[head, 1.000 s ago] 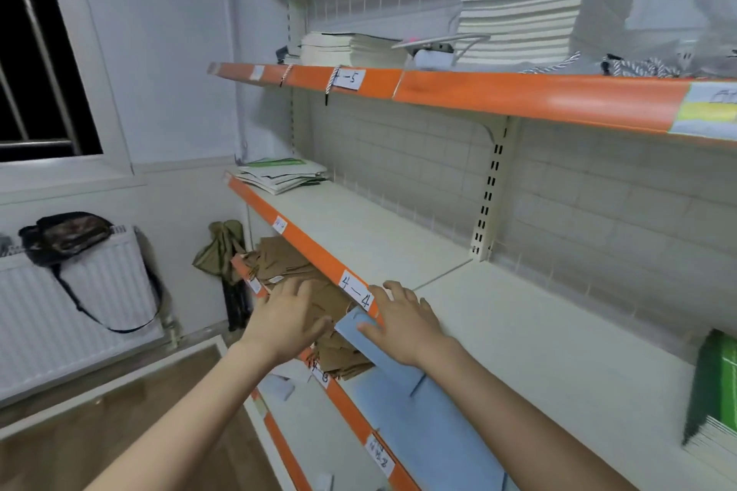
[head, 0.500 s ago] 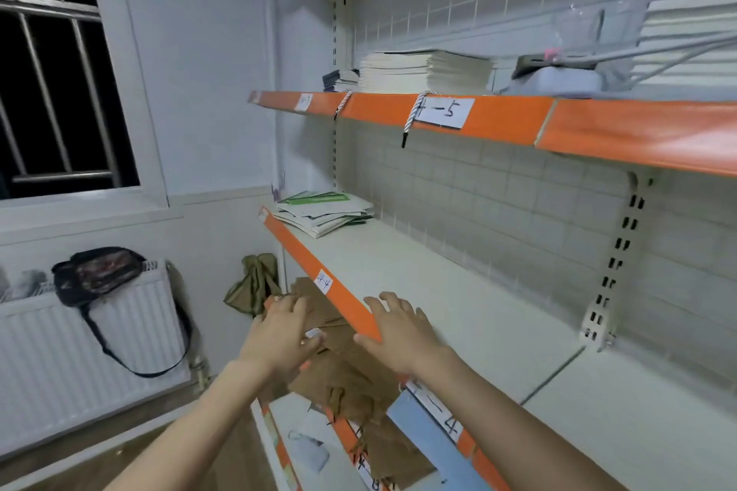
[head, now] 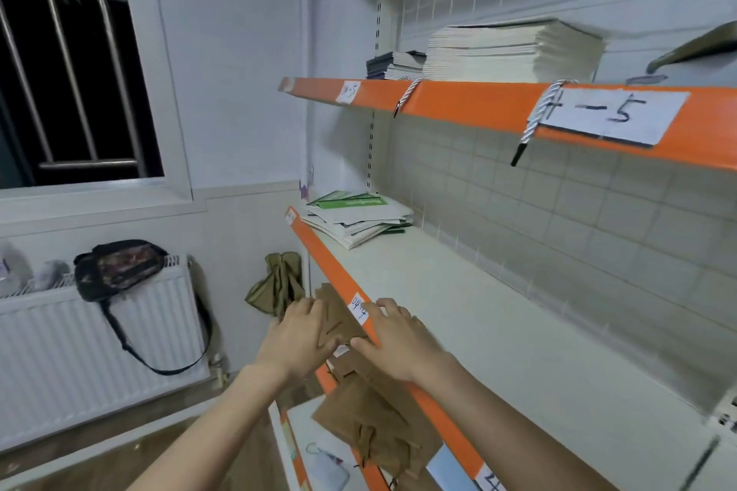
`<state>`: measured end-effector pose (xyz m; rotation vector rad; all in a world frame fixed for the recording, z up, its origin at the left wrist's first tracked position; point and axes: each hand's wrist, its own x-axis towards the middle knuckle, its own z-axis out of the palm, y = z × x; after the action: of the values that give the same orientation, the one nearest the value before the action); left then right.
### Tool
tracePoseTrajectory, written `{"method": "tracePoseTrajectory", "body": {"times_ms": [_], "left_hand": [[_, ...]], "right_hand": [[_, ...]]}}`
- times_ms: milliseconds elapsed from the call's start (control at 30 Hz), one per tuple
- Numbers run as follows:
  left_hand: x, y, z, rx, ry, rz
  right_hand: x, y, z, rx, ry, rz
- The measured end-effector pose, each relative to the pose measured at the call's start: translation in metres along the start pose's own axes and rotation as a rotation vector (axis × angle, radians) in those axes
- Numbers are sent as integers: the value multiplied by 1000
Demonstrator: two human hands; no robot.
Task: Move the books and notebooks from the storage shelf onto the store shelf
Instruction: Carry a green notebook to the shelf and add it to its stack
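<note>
A loose stack of green and white notebooks (head: 359,217) lies at the far left end of the middle shelf (head: 458,311). On the top shelf (head: 438,98) sit a thick pile of white notebooks (head: 510,52) and a smaller dark-covered pile (head: 395,64). My left hand (head: 297,339) reaches forward with straight fingers over brown paper bags (head: 371,403) on the shelf below. My right hand (head: 399,339) stretches out flat over the orange front edge of the middle shelf. Neither hand holds anything.
Brown paper bags overhang the lower shelf's front. A white radiator (head: 99,351) with a black bag (head: 115,267) on it stands at the left under a barred window (head: 71,64). An olive cloth (head: 279,283) hangs in the corner. Cords dangle from the top shelf's edge.
The view has swung left along the shelves, and both hands have moved left toward the green and white notebooks. The blue sheet under my right hand has dropped nearly out of view.
</note>
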<state>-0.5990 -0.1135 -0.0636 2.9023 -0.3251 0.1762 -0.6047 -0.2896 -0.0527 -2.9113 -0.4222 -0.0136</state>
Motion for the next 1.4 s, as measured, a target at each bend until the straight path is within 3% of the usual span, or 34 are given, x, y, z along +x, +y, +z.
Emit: {"method": "tracePoseTrajectory", "body": {"times_ms": [300, 800, 1400], "left_hand": [[84, -28, 3, -44, 8, 76], [274, -135, -31, 30, 13, 336], [396, -171, -16, 49, -17, 506]], "right_hand": [[77, 3, -3, -23, 48, 50], [262, -18, -11, 73, 146, 331], [354, 2, 4, 134, 249, 553]]}}
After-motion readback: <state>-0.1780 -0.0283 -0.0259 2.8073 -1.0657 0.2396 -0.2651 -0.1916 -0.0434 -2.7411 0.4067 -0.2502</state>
